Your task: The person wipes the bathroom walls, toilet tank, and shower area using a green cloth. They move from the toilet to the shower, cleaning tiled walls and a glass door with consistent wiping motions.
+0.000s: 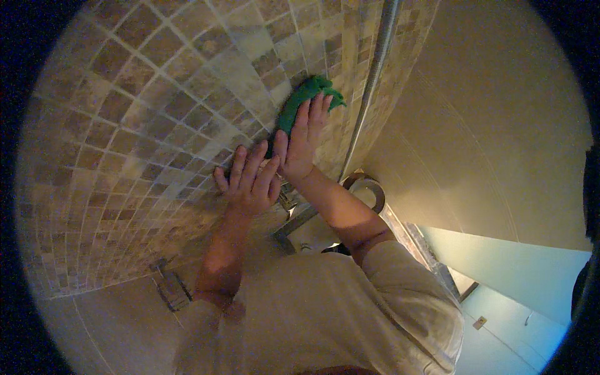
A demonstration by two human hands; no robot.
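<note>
My right hand (304,136) lies flat over a crumpled green cloth (296,105), pressing it against the mosaic-tiled wall (183,103). Some of the cloth sticks out beyond the fingertips and along the thumb side. Lower and to the left, my left hand (248,183) rests with spread fingers on the same tiles and holds nothing. The two hands are close together, near the wrist of the right one. The tiles are small squares in brown, beige and grey with pale joints.
Along the tiled wall's right side runs a long metal pipe or trim (370,84). A dark ring-shaped thing (377,190) is beyond my right forearm. A plain beige wall (478,117) stands on the right. A dark rectangular fixture (172,288) sits at the lower left.
</note>
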